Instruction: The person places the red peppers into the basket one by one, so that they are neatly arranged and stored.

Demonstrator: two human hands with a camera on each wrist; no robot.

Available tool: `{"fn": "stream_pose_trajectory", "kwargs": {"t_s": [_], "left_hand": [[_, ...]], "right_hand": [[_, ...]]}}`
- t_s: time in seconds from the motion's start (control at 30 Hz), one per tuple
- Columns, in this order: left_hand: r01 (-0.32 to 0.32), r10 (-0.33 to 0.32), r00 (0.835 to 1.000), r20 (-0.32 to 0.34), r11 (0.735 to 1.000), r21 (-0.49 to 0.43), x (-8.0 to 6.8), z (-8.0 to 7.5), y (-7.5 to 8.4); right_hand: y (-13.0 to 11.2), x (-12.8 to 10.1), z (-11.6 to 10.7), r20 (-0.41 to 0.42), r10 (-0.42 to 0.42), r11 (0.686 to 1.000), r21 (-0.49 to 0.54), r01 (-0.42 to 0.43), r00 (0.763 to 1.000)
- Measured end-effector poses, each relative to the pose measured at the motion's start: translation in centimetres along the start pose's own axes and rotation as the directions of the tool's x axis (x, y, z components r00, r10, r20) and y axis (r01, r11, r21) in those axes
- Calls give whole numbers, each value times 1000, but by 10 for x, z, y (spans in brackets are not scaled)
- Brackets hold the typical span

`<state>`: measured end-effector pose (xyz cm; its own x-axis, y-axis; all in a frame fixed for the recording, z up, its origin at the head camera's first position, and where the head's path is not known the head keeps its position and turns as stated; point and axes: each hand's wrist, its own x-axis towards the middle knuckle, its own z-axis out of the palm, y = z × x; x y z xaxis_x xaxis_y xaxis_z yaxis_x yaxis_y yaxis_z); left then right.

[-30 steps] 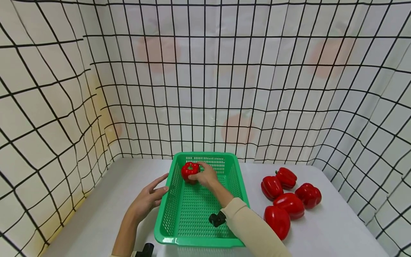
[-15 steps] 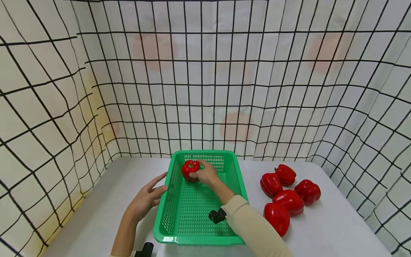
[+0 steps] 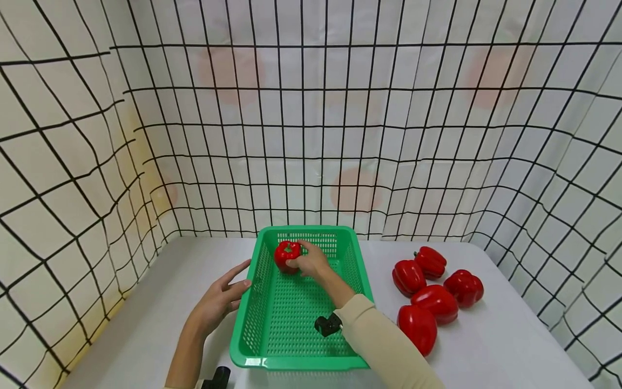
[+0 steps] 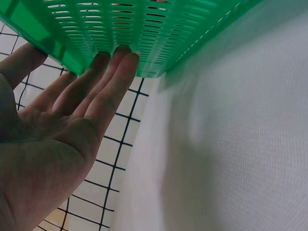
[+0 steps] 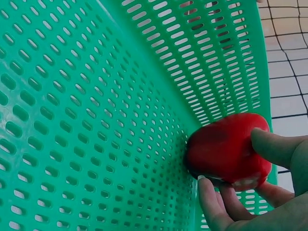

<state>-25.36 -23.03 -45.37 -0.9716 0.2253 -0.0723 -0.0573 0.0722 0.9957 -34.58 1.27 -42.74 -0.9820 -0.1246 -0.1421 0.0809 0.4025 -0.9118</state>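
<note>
In the head view a green perforated plastic basket (image 3: 296,363) stands on the white table. My right hand (image 3: 313,263) reaches into it and grips a red bell pepper (image 3: 285,256) at the far left corner. The right wrist view shows thumb and fingers round that pepper (image 5: 226,149), low against the basket's floor and walls. My left hand (image 3: 220,302) is at the basket's left side with fingers extended. In the left wrist view its fingertips (image 4: 126,60) meet the outside of the slotted basket wall (image 4: 144,29), and the palm is bare.
Several more red bell peppers (image 3: 434,303) lie grouped on the table (image 3: 491,346) to the right of the basket. Black netting (image 3: 311,127) over white sheeting walls in the back and both sides.
The head view has shifted slightly, so everything sits a little higher and further left. Both hands, the held bell pepper and the basket keep almost the same positions relative to each other.
</note>
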Motion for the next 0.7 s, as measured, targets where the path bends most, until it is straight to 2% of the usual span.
{"fn": "stream_pose_trajectory", "kwargs": {"t_s": [0.4, 0.7], "left_hand": [[-3, 3, 1000, -5, 1000, -1, 0, 0, 1], [12, -12, 1000, -16, 1000, -9, 0, 1, 1]], "right_hand": [[1, -1, -1, -33, 2, 1000, 0, -2, 999], [0, -2, -2, -28, 6, 1000, 6, -6, 1000]]}}
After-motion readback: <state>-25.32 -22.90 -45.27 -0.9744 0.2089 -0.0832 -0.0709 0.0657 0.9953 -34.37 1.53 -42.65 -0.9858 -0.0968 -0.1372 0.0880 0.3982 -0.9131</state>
